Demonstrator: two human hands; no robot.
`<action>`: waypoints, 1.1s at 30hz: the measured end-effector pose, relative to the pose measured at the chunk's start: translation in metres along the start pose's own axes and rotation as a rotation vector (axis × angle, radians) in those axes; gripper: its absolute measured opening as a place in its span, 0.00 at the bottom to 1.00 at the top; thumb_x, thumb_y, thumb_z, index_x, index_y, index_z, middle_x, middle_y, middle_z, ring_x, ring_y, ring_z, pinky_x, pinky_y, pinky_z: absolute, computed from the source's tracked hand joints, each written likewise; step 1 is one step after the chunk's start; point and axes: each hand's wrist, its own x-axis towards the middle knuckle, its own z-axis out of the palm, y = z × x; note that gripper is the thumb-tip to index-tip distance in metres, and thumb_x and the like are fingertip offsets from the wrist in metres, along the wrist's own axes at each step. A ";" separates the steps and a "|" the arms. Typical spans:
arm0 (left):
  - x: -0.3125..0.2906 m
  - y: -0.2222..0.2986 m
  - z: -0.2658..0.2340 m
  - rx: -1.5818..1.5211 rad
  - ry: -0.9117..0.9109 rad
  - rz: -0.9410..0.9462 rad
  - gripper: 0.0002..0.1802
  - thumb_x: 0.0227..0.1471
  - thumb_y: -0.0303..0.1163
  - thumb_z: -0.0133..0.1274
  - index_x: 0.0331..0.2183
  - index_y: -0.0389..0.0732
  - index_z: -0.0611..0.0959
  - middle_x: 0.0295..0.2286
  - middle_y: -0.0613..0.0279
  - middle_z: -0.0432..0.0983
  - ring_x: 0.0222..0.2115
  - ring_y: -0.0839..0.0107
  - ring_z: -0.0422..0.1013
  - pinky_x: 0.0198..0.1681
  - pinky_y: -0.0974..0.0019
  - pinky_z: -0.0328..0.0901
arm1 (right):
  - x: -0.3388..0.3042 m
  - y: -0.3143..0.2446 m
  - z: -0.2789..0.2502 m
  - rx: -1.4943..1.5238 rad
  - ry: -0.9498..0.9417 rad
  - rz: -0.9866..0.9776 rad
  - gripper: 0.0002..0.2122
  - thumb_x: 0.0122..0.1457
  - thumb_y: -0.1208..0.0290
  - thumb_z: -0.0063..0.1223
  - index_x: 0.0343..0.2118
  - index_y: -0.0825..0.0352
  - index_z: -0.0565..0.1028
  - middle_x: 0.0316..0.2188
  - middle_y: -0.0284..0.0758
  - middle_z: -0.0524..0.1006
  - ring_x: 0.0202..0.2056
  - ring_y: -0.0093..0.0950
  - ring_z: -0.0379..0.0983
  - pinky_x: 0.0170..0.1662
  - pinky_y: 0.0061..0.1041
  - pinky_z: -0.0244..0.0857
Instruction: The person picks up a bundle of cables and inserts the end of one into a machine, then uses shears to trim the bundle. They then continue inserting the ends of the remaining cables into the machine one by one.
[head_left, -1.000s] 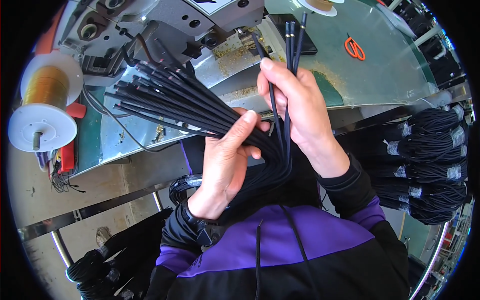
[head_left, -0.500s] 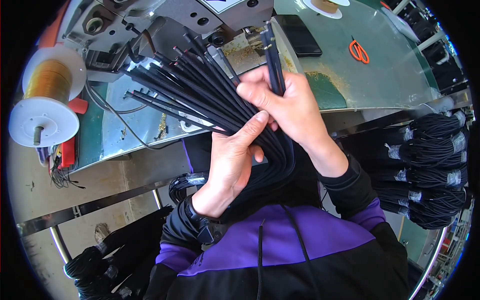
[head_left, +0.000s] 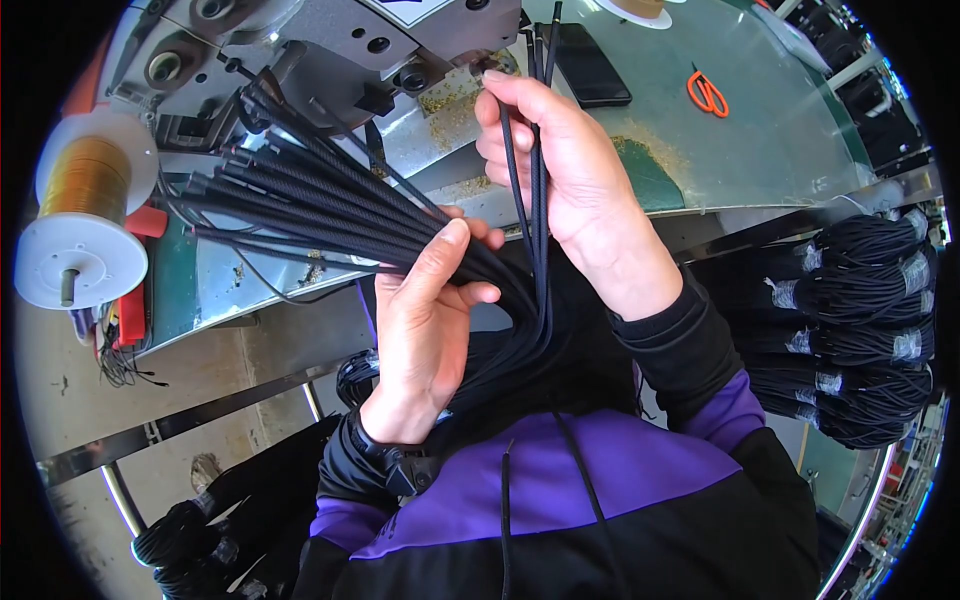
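A thick bundle of black braided cords point(head_left: 330, 195) fans out toward the upper left, its tips spread before the grey machine point(head_left: 330, 50). My left hand point(head_left: 425, 310) is closed round the bundle, thumb across the top. My right hand point(head_left: 560, 150) holds a few cords point(head_left: 541, 190) split off from the rest; they stand nearly upright through its fingers. Between its thumb and forefinger it pinches one cord by the tip, close to the machine's working area. Below my hands the cords bend down into my lap, where dark clothing makes them hard to tell apart.
A spool of gold-coloured foil or thread point(head_left: 90, 185) stands at the left. On the green-edged table point(head_left: 740, 150) lie a black phone point(head_left: 585, 65), orange-handled snips point(head_left: 708, 92) and scattered gold scraps. Bundled black cords point(head_left: 860, 320) hang from a rail at the right; more hang lower left.
My right hand has moved up and away from the bundle, drawing one more cord apart toward the machine. My left hand and the bundle have shifted left and slightly down.
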 end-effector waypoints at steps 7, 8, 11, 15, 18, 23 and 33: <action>0.003 -0.009 0.000 0.115 -0.125 -0.102 0.06 0.46 0.25 0.49 0.31 0.37 0.73 0.25 0.61 0.71 0.27 0.74 0.69 0.18 0.78 0.62 | -0.029 0.001 0.008 -0.488 0.037 -0.147 0.14 0.52 0.60 0.45 0.19 0.66 0.70 0.10 0.19 0.58 0.13 0.11 0.51 0.16 0.11 0.43; 0.002 -0.011 0.000 0.114 -0.127 -0.104 0.06 0.46 0.25 0.49 0.31 0.37 0.73 0.25 0.61 0.71 0.27 0.74 0.69 0.18 0.78 0.62 | -0.033 0.001 0.006 -0.611 0.000 -0.185 0.14 0.52 0.60 0.45 0.19 0.66 0.70 0.10 0.19 0.58 0.12 0.11 0.50 0.16 0.11 0.43; -0.001 -0.014 -0.001 0.174 -0.143 -0.137 0.06 0.46 0.26 0.49 0.31 0.37 0.73 0.25 0.61 0.71 0.27 0.75 0.69 0.17 0.78 0.61 | -0.035 -0.003 -0.002 -0.439 -0.038 -0.175 0.14 0.52 0.60 0.45 0.19 0.66 0.70 0.10 0.19 0.58 0.12 0.11 0.50 0.16 0.11 0.42; -0.001 -0.010 0.003 -0.003 -0.066 -0.088 0.07 0.47 0.27 0.49 0.32 0.37 0.73 0.25 0.62 0.71 0.26 0.75 0.69 0.15 0.78 0.59 | -0.023 -0.004 -0.003 -0.193 -0.073 -0.025 0.14 0.53 0.60 0.45 0.19 0.66 0.70 0.10 0.20 0.58 0.12 0.11 0.49 0.15 0.12 0.42; 0.000 -0.004 0.005 0.008 -0.032 -0.041 0.07 0.47 0.27 0.49 0.32 0.38 0.73 0.24 0.62 0.71 0.25 0.76 0.69 0.15 0.79 0.58 | -0.007 -0.004 0.000 -0.072 -0.056 0.064 0.14 0.53 0.60 0.45 0.19 0.66 0.70 0.11 0.20 0.58 0.12 0.10 0.48 0.15 0.12 0.41; -0.001 -0.009 -0.001 0.052 -0.057 -0.066 0.07 0.46 0.27 0.50 0.32 0.38 0.73 0.24 0.62 0.71 0.25 0.76 0.69 0.14 0.80 0.58 | -0.012 -0.006 -0.003 -0.134 -0.044 0.016 0.12 0.53 0.62 0.46 0.21 0.67 0.71 0.11 0.20 0.58 0.13 0.09 0.49 0.15 0.11 0.41; -0.012 -0.018 -0.005 0.170 -0.138 -0.190 0.08 0.45 0.27 0.52 0.31 0.38 0.73 0.24 0.63 0.71 0.26 0.77 0.68 0.15 0.80 0.57 | -0.041 0.003 -0.003 -0.595 -0.046 -0.308 0.13 0.53 0.62 0.45 0.22 0.67 0.72 0.11 0.20 0.60 0.13 0.09 0.50 0.16 0.11 0.41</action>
